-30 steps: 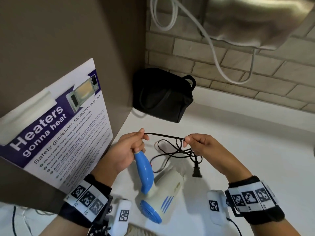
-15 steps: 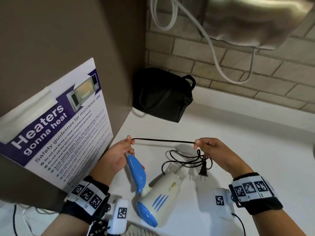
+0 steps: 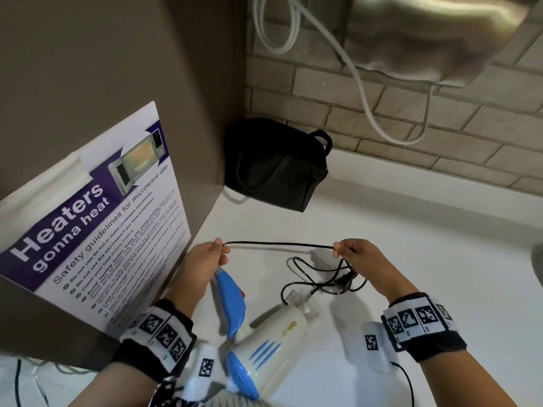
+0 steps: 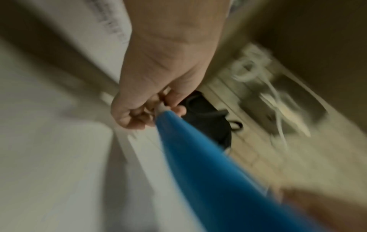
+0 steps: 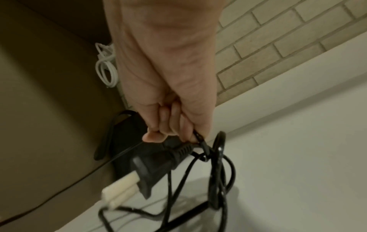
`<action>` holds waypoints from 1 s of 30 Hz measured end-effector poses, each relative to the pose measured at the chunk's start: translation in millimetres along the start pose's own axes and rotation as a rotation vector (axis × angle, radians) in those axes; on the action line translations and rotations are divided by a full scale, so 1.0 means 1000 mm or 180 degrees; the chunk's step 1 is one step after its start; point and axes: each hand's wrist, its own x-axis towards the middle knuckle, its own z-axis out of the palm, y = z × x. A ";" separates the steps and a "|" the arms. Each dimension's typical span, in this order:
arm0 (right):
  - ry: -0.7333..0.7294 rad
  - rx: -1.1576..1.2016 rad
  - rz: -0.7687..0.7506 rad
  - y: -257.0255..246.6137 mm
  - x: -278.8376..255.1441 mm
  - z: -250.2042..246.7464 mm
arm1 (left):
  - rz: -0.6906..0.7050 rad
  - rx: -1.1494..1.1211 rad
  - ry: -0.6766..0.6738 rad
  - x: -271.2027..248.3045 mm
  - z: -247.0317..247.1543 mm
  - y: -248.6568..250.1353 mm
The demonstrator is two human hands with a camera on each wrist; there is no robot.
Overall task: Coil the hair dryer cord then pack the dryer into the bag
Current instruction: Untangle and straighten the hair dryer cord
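Note:
A white and blue hair dryer (image 3: 273, 345) lies on the white counter (image 3: 411, 248), its blue handle (image 3: 232, 301) angled up to my left hand (image 3: 205, 265). That hand grips the handle's tip (image 4: 161, 108) and pinches the black cord (image 3: 279, 244). The cord runs taut across to my right hand (image 3: 352, 254), which pinches it; loose loops and the plug (image 5: 157, 166) hang below those fingers. A black bag (image 3: 276, 165) sits in the back corner, beyond both hands; I cannot tell whether it is open.
A brown panel with a taped microwave safety poster (image 3: 97, 218) stands close on the left. A brick wall (image 3: 411, 118) runs behind, with white cables (image 3: 361, 83) hanging from a grey appliance (image 3: 426, 33) above.
My hands have drawn apart, stretching a longer straight length of cord between them. The loops and plug shifted right with my right hand, and the dryer handle tilted further left.

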 end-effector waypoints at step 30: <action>-0.1238 0.0580 -0.1064 -0.091 -0.035 -0.024 | 0.1973 0.0745 -0.1325 -0.084 0.044 0.104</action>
